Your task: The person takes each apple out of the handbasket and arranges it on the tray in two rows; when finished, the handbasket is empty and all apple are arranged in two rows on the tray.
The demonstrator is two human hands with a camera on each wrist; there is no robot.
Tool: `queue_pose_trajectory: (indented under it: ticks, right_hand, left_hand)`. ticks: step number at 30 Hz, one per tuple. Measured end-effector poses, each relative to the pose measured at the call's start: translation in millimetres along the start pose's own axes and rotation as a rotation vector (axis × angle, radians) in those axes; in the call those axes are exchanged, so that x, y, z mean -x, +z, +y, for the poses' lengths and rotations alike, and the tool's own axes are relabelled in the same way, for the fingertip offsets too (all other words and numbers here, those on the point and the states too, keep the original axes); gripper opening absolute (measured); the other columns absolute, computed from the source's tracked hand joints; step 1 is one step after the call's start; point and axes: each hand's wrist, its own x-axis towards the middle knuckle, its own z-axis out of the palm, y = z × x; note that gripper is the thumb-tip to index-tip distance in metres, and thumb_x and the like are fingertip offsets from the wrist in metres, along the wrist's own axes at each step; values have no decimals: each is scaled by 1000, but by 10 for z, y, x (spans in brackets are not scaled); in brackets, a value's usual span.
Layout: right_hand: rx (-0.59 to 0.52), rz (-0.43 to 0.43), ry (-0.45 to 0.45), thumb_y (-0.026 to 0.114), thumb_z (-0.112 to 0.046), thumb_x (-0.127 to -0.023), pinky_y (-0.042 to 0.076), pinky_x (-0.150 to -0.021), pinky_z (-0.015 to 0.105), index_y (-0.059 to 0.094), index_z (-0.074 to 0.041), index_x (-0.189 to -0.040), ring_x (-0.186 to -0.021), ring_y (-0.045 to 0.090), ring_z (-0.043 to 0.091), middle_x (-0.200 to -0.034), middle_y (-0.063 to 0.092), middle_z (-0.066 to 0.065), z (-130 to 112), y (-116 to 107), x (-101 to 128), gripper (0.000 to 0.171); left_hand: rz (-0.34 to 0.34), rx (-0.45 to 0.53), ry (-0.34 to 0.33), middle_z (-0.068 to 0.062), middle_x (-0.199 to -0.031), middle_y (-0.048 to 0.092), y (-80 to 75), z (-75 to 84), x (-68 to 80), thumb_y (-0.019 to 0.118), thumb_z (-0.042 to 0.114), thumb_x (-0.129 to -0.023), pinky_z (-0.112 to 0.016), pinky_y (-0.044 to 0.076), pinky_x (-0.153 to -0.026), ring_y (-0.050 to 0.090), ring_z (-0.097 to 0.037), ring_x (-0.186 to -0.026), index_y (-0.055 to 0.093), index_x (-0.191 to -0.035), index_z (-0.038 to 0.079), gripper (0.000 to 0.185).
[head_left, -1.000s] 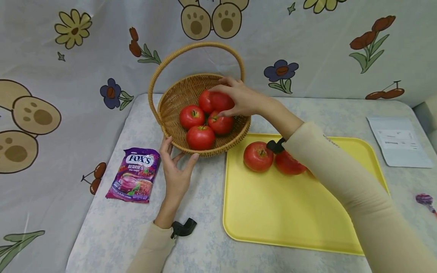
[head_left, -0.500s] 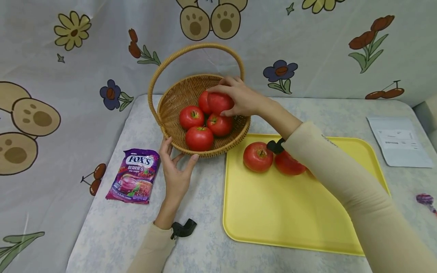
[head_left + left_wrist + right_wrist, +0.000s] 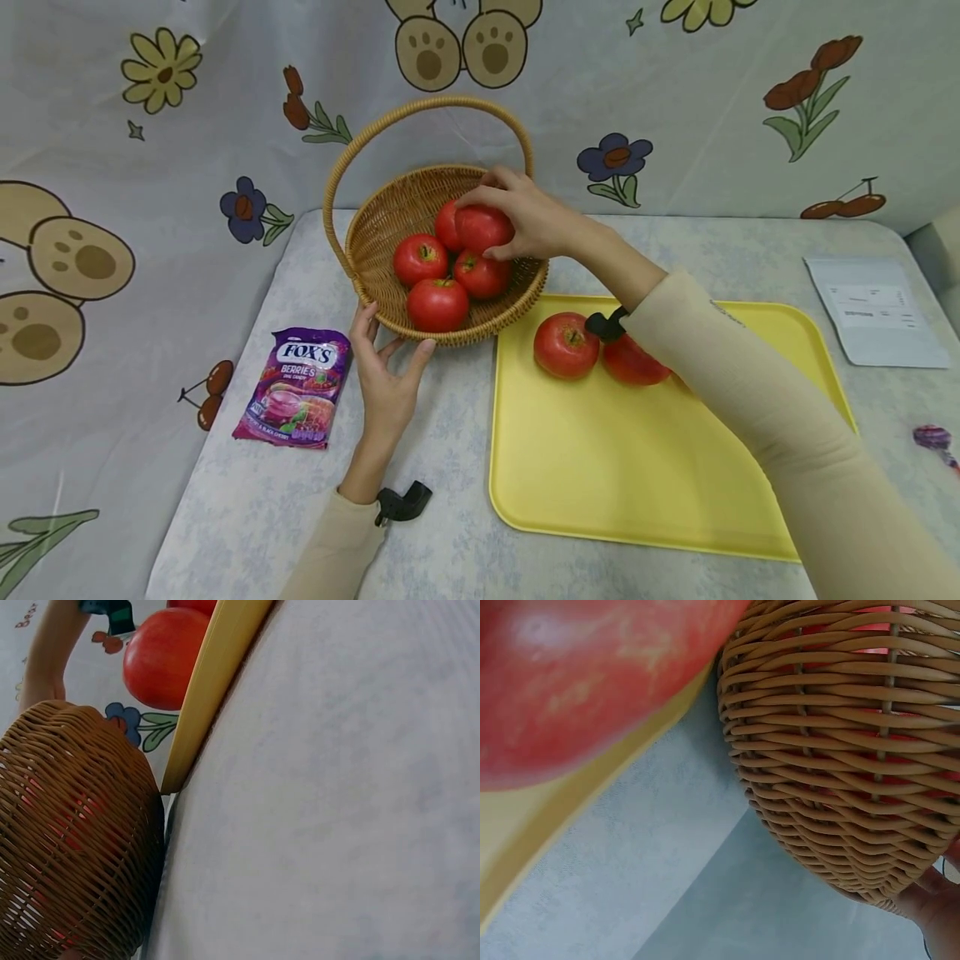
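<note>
My right hand [image 3: 525,217] holds a red apple [image 3: 480,231] inside the round wicker basket [image 3: 375,237], over the other apples there. Its fingers curve over the top and its thumb lies at the lower side. Several red apples [image 3: 420,258] sit beneath and beside it. At the basket's near left rim, my left hand [image 3: 386,392] touches the wicker with fingers and thumb spread apart. Seen from the right wrist, the woven wall of the basket [image 3: 840,742] hides most of the fruit, and part of the left hand [image 3: 937,907] shows at its lower edge.
On the yellow tray [image 3: 637,467] to the right lie red apples [image 3: 567,346], partly hidden by the right sleeve. A purple candy bag [image 3: 296,387] lies at the left. A pale packet [image 3: 877,312] and a wrapped lollipop [image 3: 932,437] are far right. Behind stands a patterned cloth [image 3: 697,125].
The apple in my right hand has shifted very slightly left and down inside the basket. My left hand stays at the basket's rim.
</note>
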Motion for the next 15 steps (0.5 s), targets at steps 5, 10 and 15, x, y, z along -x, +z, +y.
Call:
queue_pose_trajectory:
  ticks: [5, 10, 15]
  right_hand:
    - [-11, 35, -27, 85, -23, -74, 45, -99, 50, 58, -23, -132, -122, 42, 29, -130, 44, 12, -39, -59, 34, 64]
    - [-11, 56, -40, 86, -26, -74, 45, -98, 49, 59, -25, -132, -123, 41, 28, -132, 43, 11, -113, -140, 116, 64]
    - [-1, 91, -62, 87, -26, -73, 45, -98, 49, 60, -23, -131, -124, 40, 29, -134, 43, 11, -191, -270, 275, 64]
  left_hand:
    - [-3, 3, -7, -7, -163, 11, 2, 49, -3, 73, 8, -87, -28, 45, -100, 23, -35, -146, 23, -149, 0, 80]
    - [-11, 3, -32, -20, -162, 9, 12, 282, -16, 70, -1, -87, -36, 44, -100, 22, -42, -145, 22, -147, -3, 78]
    - [-14, 4, -34, -24, -160, 8, 13, 339, -21, 70, -3, -86, -43, 43, -100, 21, -44, -145, 22, -147, -4, 77]
